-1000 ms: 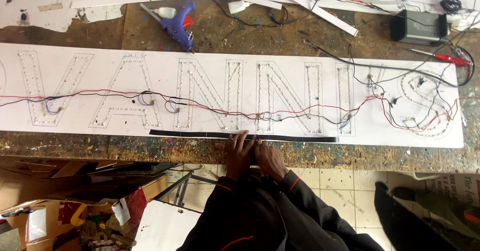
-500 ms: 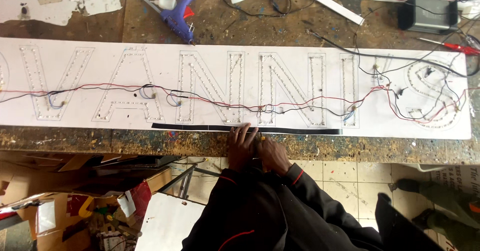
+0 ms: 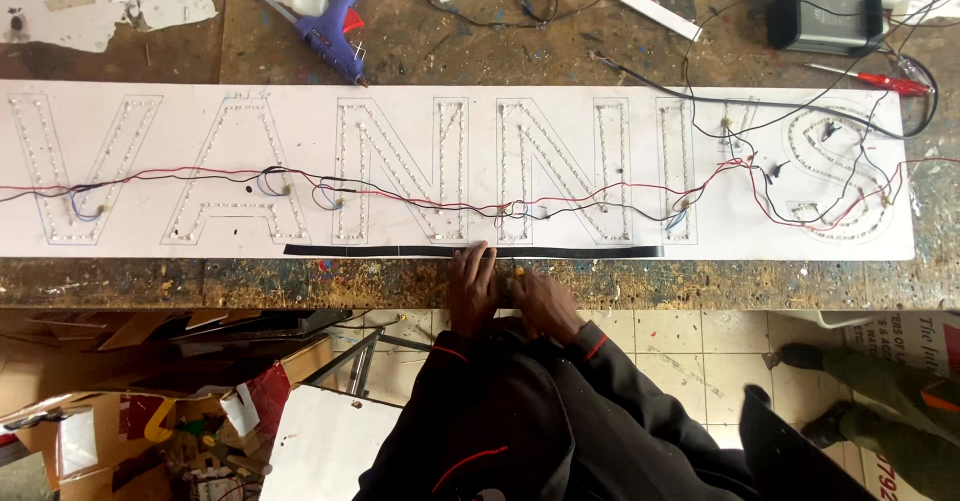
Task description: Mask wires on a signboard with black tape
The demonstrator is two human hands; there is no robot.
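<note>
Since the earlier frame, both hands stayed at the bench (image 3: pixel 300 283) edge. The left hand (image 3: pixel 472 286) lay flat, fingers released, on the black strip (image 3: pixel 400 250); the right hand (image 3: pixel 545 301) pinched a small yellow tool (image 3: pixel 517 276) beside it.

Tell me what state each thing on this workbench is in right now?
Left hand: flat, fingertips on the black strip.
Right hand: at the bench edge, pinching something small.
Black strip: flat along the board's near edge.
White sign board: lying flat, wired.
Red and black wires: loose across the board.
Blue glue gun: lying down, unheld.
</note>
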